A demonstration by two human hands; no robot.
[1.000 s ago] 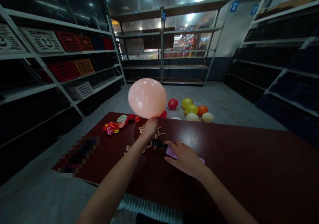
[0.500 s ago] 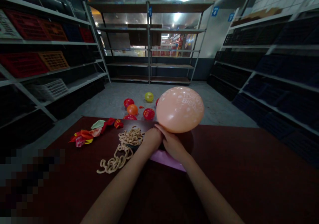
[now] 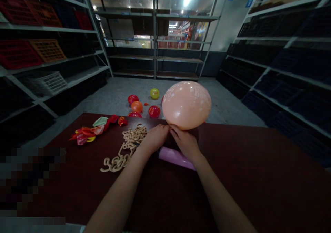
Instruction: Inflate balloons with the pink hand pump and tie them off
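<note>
An inflated peach balloon (image 3: 186, 104) with pale print floats just above the dark red table (image 3: 258, 177). My left hand (image 3: 155, 137) and my right hand (image 3: 184, 141) meet under it, fingers pinched together at its neck. A pink tube-shaped pump (image 3: 173, 157) lies on the table below my right wrist. A heap of beige plastic clips (image 3: 128, 146) lies left of my left hand. Several flat, uninflated balloons (image 3: 94, 131) in red, orange and pale green sit further left.
Several inflated red, orange and yellow balloons (image 3: 141, 105) lie on the grey floor beyond the table. Metal shelving (image 3: 155, 36) lines the back and both sides, with red and orange crates (image 3: 31, 50) and a white basket (image 3: 48, 83) on the left.
A second ago my left hand alone held the balloon up while my right lay on the pump. My right hand then joined it at the neck, and the balloon now sits right of centre.
</note>
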